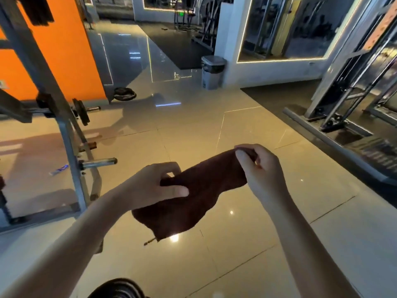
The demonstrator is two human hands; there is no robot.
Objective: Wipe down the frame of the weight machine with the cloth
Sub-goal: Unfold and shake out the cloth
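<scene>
Person, arms and hands only in sight
- Left hand (159, 183): bare; left thumbnail (182, 191) short and plain
- Right hand (263, 168): bare; right thumbnail (240, 156) short and plain
- Left forearm (71, 244): bare along all its visible length, slim, smooth
- Right forearm (300, 233): bare likewise, slim, wrist bone faintly marked
- Dark ribbed rounded shape (118, 289) at the bottom edge, under the left forearm: perhaps a shoe, cannot be told for sure
</scene>
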